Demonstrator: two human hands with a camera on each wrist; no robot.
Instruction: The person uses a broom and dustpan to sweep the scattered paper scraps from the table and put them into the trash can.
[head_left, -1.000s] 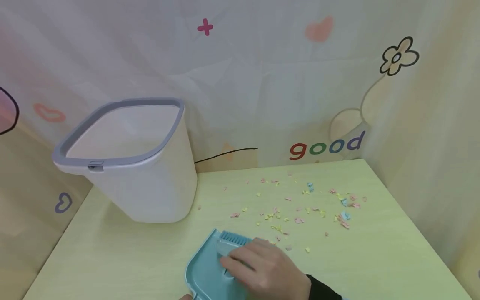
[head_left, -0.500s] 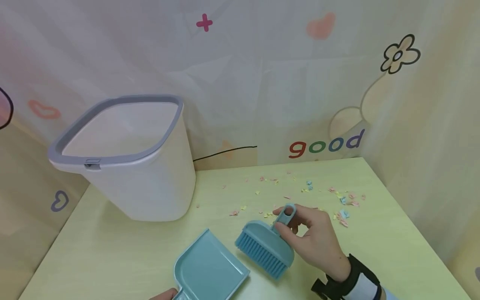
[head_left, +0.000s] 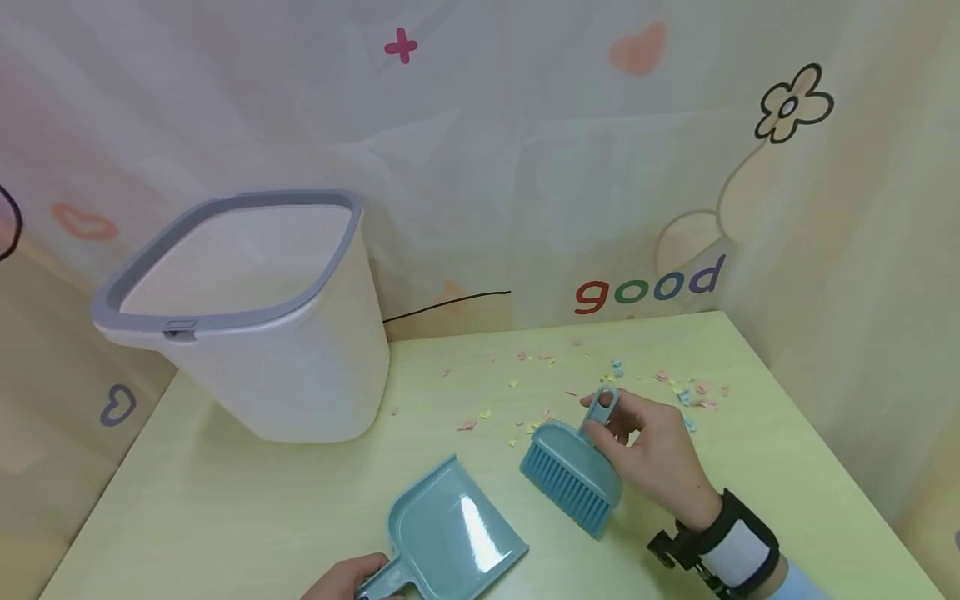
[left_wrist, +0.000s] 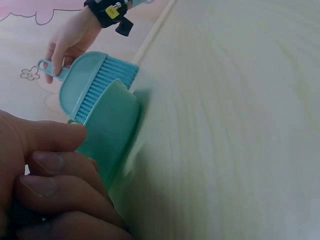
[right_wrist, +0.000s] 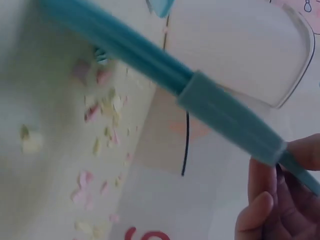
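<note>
Brush lifted off pan, moved right | right hand [head_left: 645, 442] pinches teal plastic hand brush [head_left: 570, 475] over table | left hand [head_left: 345, 579] grips teal plastic dustpan [head_left: 450, 533] handle | step: likely positioning to sweep pastel paper scraps [head_left: 540, 417] | next: bristles behind scraps, pan edge flat

A: What is different from a second ago?
B: The brush [head_left: 572, 477] no longer lies in the dustpan [head_left: 450, 533]; the right hand [head_left: 648, 454] now holds it by its handle, out toward 2 o'clock, nearer the paper scraps [head_left: 540, 417].
A: And the dustpan?
B: It has slid toward 3 o'clock, and the left hand [head_left: 348, 577], barely in view before, now grips its handle.
</note>
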